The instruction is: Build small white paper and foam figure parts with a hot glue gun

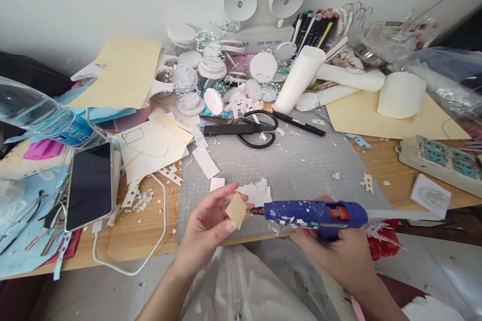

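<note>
My left hand (207, 225) pinches a small tan paper piece (236, 209) between thumb and fingers, just above the near edge of a grey cutting mat (301, 165). My right hand (341, 256) grips a blue glue gun (314, 213) splattered with white. Its nozzle points left and touches the right edge of the tan piece. Both hands hover over the table's front edge.
Black scissors (241, 129) and a black pen (299, 124) lie at the mat's far side. A phone (89, 185), a water bottle (45, 118) and a white cable (158, 241) sit left. White paper rolls (299, 85), markers (316, 25), tan sheets and a power strip (440, 160) are right.
</note>
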Demonstrator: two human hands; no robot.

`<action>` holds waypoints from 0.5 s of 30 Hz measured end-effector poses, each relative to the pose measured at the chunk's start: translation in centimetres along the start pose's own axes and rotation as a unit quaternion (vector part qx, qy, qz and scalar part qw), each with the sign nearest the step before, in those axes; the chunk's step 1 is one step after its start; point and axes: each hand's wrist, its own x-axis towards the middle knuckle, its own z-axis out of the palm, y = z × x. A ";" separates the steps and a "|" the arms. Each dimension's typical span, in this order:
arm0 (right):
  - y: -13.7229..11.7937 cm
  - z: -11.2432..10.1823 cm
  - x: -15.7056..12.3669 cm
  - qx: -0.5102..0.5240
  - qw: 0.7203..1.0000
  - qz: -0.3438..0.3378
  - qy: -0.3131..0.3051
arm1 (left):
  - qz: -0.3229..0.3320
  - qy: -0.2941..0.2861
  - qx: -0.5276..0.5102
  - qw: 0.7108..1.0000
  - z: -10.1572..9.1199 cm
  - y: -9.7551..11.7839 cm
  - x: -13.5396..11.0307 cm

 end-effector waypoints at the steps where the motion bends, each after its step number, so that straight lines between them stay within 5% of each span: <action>1: 0.0 0.0 0.0 -0.001 1.000 -0.002 -0.008 | -0.002 0.006 -0.002 1.000 0.0 0.0 0.0; 7: 0.1 0.1 -0.3 -0.030 0.998 -0.007 -0.048 | -0.028 -0.024 -0.001 0.999 -0.2 -0.1 0.1; 15: 0.0 0.3 -0.3 -0.029 0.999 -0.040 -0.017 | -0.036 -0.060 -0.010 0.997 -0.9 -0.3 0.2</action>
